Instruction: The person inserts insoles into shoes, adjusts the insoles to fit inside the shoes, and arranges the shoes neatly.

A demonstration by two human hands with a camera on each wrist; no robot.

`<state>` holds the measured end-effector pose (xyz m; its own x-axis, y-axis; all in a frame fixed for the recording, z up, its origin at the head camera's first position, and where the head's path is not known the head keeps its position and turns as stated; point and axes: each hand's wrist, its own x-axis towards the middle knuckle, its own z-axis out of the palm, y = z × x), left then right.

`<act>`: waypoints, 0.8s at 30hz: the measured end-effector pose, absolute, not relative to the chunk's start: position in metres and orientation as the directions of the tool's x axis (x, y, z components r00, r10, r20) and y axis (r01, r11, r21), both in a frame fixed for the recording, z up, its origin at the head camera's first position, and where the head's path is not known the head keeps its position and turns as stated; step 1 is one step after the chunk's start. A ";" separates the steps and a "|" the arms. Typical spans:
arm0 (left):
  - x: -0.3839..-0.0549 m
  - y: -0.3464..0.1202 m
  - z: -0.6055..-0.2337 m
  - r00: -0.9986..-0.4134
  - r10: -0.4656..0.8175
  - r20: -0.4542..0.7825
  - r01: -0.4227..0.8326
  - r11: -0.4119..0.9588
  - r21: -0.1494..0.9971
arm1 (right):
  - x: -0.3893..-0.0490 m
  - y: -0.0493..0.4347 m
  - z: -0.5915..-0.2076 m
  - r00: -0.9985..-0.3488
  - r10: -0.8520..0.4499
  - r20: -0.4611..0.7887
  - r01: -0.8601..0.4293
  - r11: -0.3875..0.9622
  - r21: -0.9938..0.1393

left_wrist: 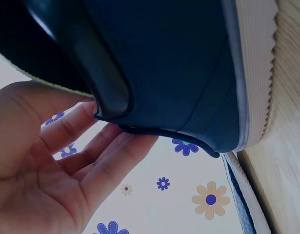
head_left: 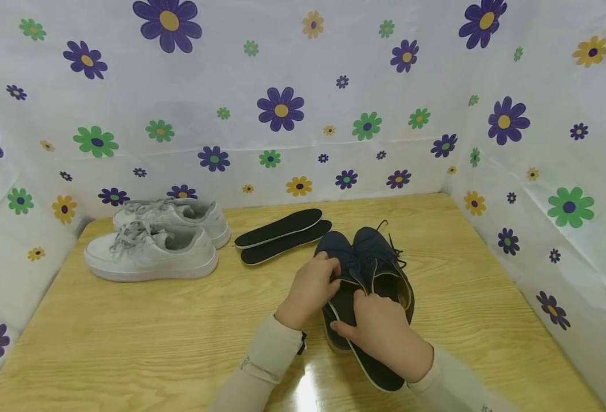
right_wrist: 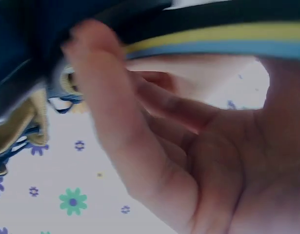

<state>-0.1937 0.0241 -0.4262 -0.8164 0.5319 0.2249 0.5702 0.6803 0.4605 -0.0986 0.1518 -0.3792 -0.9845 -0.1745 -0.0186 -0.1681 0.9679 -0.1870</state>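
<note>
A pair of navy lace-up shoes stands toes away from me: the left shoe (head_left: 335,245) and, close beside it, the right shoe (head_left: 373,245). My left hand (head_left: 309,289) holds the left shoe at the edge of its opening near the laces, fingers along the rim in the left wrist view. With thumb on one side and fingers on the other, my right hand (head_left: 385,332) grips a black insole (head_left: 377,369). Its front part lies inside the left shoe's opening, while its heel end sticks out toward me. Yellow and blue layers show along the insole's edge in the right wrist view.
Two more black insoles, one (head_left: 282,228) partly over the other (head_left: 287,245), lie on the wooden table (head_left: 179,337) behind my left hand. At the far left stand two white sneakers, a front one (head_left: 150,257) and a back one (head_left: 210,220). Flower-printed cloth (head_left: 303,68) walls the table.
</note>
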 end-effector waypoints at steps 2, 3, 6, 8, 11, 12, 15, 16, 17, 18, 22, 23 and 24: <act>-0.194 0.024 -0.426 -0.818 0.526 0.231 0.568 0.682 0.459 | -0.091 0.151 -0.376 -0.982 -0.177 -0.060 -0.165 0.971 -0.171; -0.194 0.024 -0.426 -0.820 0.522 0.233 0.566 0.684 0.460 | -0.089 0.150 -0.375 -0.981 -0.176 -0.084 -0.160 0.973 -0.168; -0.194 0.022 -0.425 -0.827 0.511 0.236 0.558 0.692 0.458 | -0.086 0.149 -0.373 -0.981 -0.172 -0.091 -0.156 0.974 -0.162; -0.194 0.022 -0.425 -0.829 0.508 0.233 0.555 0.696 0.457 | -0.086 0.149 -0.373 -0.982 -0.178 -0.056 -0.166 0.971 -0.172; -0.194 0.022 -0.425 -0.832 0.507 0.223 0.549 0.698 0.460 | -0.087 0.149 -0.375 -0.979 -0.200 0.028 -0.201 0.958 -0.206; -0.194 0.022 -0.425 -0.833 0.508 0.219 0.547 0.698 0.462 | -0.088 0.149 -0.376 -0.977 -0.207 0.050 -0.213 0.952 -0.218; -0.194 0.022 -0.426 -0.833 0.511 0.211 0.546 0.695 0.468 | -0.091 0.147 -0.378 -0.974 -0.211 0.086 -0.226 0.946 -0.235; -0.193 0.022 -0.426 -0.832 0.513 0.213 0.547 0.693 0.469 | -0.093 0.146 -0.379 -0.974 -0.207 0.094 -0.224 0.947 -0.232; -0.193 0.023 -0.426 -0.832 0.513 0.213 0.547 0.693 0.470 | -0.094 0.145 -0.380 -0.974 -0.202 0.103 -0.220 0.950 -0.223; -0.193 0.023 -0.426 -0.832 0.513 0.212 0.547 0.692 0.471 | -0.095 0.144 -0.381 -0.973 -0.198 0.115 -0.218 0.953 -0.210; -0.193 0.023 -0.425 -0.829 0.512 0.226 0.553 0.685 0.475 | -0.096 0.140 -0.385 -0.973 -0.185 0.140 -0.204 0.969 -0.141; -0.194 0.023 -0.425 -0.828 0.511 0.230 0.554 0.684 0.475 | -0.095 0.139 -0.385 -0.975 -0.180 0.128 -0.196 0.972 -0.128; -0.194 0.023 -0.425 -0.827 0.512 0.232 0.555 0.682 0.476 | -0.093 0.139 -0.384 -0.980 -0.173 0.099 -0.184 0.975 -0.124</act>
<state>-0.1939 0.0233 -0.4246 -0.8273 0.5115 0.2323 0.5553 0.6817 0.4764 -0.0932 0.1387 -0.3842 -0.9800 -0.1727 0.0991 -0.1844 0.9750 -0.1242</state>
